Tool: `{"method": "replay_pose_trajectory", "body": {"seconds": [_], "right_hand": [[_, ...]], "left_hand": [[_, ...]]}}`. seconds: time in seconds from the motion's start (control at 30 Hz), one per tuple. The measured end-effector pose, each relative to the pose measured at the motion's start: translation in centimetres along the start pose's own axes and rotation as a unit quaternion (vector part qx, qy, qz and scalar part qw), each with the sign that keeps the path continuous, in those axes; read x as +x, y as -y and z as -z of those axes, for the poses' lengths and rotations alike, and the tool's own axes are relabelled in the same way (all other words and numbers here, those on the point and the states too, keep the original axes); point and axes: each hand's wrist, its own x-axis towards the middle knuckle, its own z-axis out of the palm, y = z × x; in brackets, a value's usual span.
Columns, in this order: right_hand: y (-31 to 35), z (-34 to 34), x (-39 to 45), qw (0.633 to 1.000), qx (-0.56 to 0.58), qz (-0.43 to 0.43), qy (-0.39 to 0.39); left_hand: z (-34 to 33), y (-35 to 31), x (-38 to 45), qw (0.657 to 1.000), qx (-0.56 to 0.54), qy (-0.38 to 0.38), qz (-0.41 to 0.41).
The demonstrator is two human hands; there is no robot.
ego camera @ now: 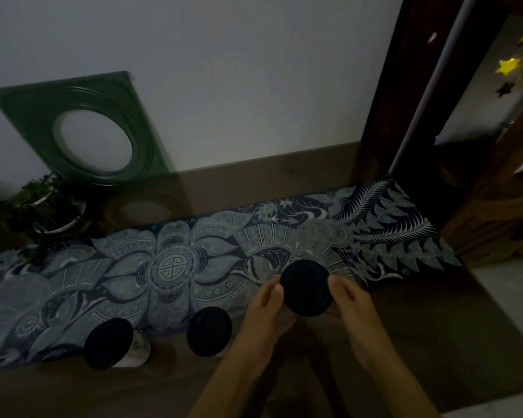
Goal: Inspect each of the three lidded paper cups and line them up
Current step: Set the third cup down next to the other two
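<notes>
Three paper cups with black lids are in the head view, in dim light. One cup (307,288) is held above the table between both hands, its lid facing me. My left hand (267,309) grips its left side and my right hand (352,303) grips its right side. A second cup (209,331) stands on the table just left of my left hand. The third cup (109,343) stands further left, its white wall showing below the lid.
A blue patterned cloth runner (169,267) lies along the brown table (405,342). A potted plant (47,209) and a green square frame (82,128) leaning on the wall stand at the back left. A dark wooden post (399,86) rises at the right.
</notes>
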Motion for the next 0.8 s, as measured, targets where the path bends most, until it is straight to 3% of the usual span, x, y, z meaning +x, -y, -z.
{"method": "replay_pose_trajectory", "body": {"seconds": [0.13, 0.33, 0.8], "right_hand": [[-3.5, 0.4, 0.9, 0.996, 0.022, -0.088, 0.0], [-6.6, 0.0, 1.7, 0.99, 0.033, -0.133, 0.01], [-7.5, 0.2, 3.2, 0.991, -0.004, -0.133, -0.006]], "left_hand": [[0.7, 4.0, 1.7, 0.997, 0.001, -0.049, 0.068], [1.8, 6.6, 3.4, 0.99, -0.013, -0.073, 0.123], [1.2, 7.0, 4.2, 0.989, -0.025, -0.07, 0.131]]}}
